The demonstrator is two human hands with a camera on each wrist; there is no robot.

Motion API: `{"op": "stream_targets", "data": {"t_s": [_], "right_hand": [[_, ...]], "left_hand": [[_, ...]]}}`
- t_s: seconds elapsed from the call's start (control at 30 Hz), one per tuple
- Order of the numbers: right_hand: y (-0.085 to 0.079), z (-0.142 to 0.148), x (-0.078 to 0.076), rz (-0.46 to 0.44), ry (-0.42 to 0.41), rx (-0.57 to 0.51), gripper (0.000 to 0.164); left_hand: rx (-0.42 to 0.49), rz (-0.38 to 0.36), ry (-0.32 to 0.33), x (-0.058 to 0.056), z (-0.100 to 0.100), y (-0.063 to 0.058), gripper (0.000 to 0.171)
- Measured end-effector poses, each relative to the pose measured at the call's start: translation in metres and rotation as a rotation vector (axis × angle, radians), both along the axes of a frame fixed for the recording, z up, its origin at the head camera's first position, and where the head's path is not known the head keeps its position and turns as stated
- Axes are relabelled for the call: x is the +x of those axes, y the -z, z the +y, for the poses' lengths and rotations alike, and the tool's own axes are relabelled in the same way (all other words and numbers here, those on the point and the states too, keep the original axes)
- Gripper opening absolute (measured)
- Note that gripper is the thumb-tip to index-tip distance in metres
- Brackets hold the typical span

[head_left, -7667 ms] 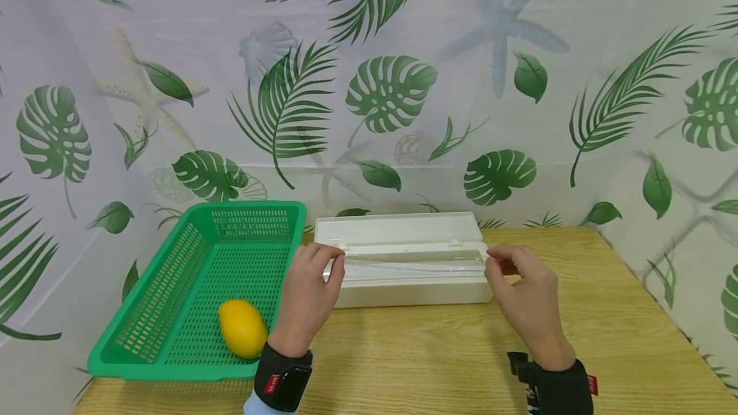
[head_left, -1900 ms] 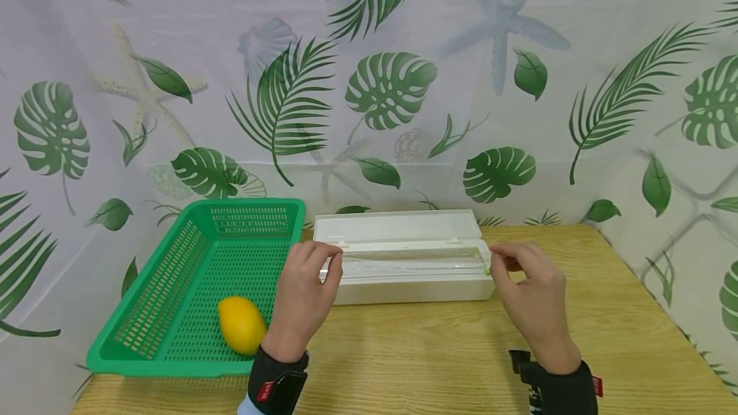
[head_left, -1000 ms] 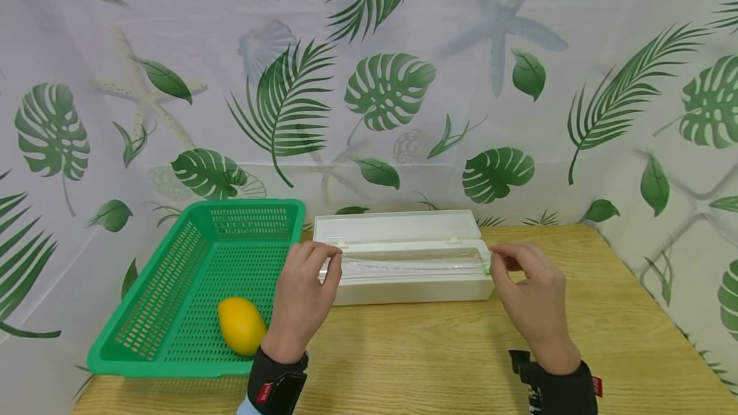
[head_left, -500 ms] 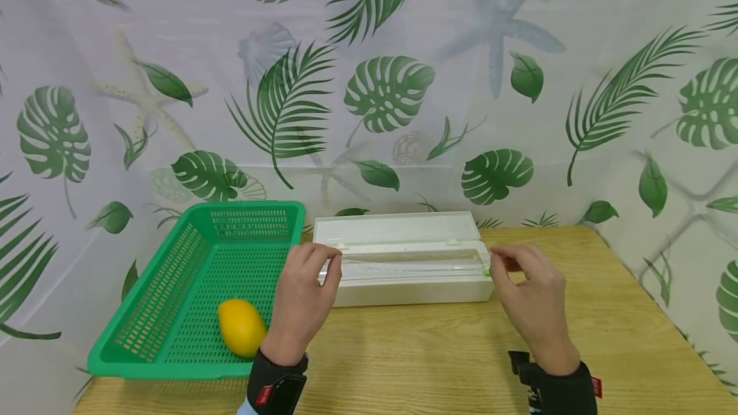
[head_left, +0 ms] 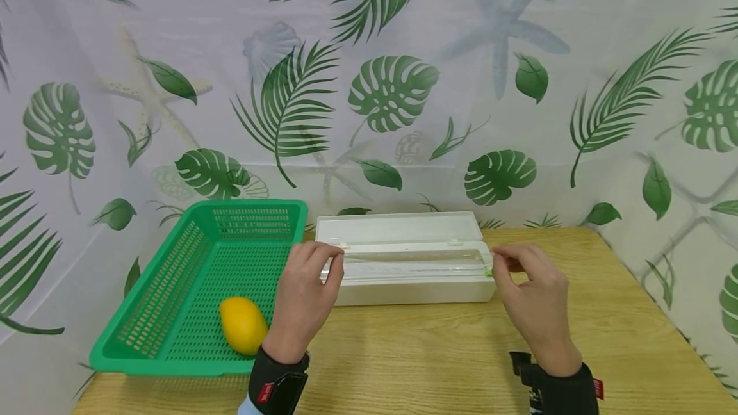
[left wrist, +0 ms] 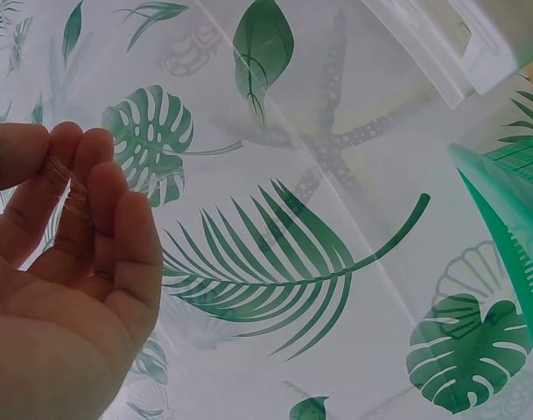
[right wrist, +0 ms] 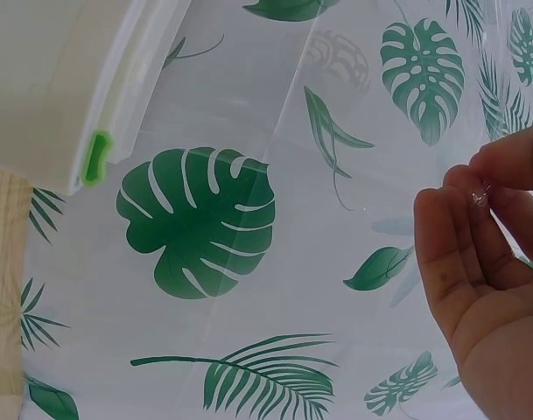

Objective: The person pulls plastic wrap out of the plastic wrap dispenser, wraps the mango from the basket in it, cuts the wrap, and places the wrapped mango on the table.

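A white cling film dispenser [head_left: 415, 293] lies on the table with its lid [head_left: 398, 229] tipped back. Between thumb and forefinger, my left hand [head_left: 302, 300] pinches one corner of the clear cling film [left wrist: 73, 188], above the box's left end. My right hand [head_left: 535, 303] pinches the opposite corner at the right end; crumpled film [right wrist: 480, 197] shows at its fingertips in the right wrist view. The sheet stretches between both hands, nearly invisible over the box. A small green cutter slider [right wrist: 96, 157] sits at the dispenser's right end.
Left of the dispenser stands a green perforated basket [head_left: 155, 367], holding a yellow lemon [head_left: 243, 325] near its front right corner. My left forearm passes close beside that basket's rim. A leaf-patterned cloth [head_left: 392, 95] hangs behind the wooden table [head_left: 415, 364].
Since the oldest frame my right hand has shifted slightly right, and the green slider has come into sight beside it. Over the last second both hands stay almost still.
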State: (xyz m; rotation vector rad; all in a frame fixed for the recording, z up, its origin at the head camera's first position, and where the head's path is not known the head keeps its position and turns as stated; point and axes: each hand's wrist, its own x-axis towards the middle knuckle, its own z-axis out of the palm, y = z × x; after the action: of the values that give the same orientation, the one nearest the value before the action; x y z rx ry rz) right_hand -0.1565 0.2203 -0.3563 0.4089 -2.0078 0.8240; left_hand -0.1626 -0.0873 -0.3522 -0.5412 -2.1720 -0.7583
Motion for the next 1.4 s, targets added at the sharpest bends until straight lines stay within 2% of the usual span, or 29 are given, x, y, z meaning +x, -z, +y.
{"op": "stream_targets", "data": {"t_s": [0.33, 0.67, 1.1, 1.4], "right_hand": [[-0.002, 0.0002, 0.0011, 0.012, 0.0, 0.001, 0.012], [-0.0056, 0.0004, 0.0048, -0.073, 0.023, -0.007, 0.012], [-0.0059, 0.0004, 0.0053, -0.071, 0.021, -0.012, 0.013], [-0.0051, 0.0006, 0.0044, -0.032, 0.016, -0.011, 0.012]], "left_hand": [[0.006, 0.002, 0.0, 0.0003, 0.0008, 0.0001, 0.005], [0.008, 0.019, 0.003, 0.0012, 0.0006, -0.0021, 0.005], [0.006, 0.01, 0.001, 0.0027, -0.0001, -0.0043, 0.004], [0.005, 0.012, -0.003, 0.0035, -0.0006, -0.004, 0.005]]}}
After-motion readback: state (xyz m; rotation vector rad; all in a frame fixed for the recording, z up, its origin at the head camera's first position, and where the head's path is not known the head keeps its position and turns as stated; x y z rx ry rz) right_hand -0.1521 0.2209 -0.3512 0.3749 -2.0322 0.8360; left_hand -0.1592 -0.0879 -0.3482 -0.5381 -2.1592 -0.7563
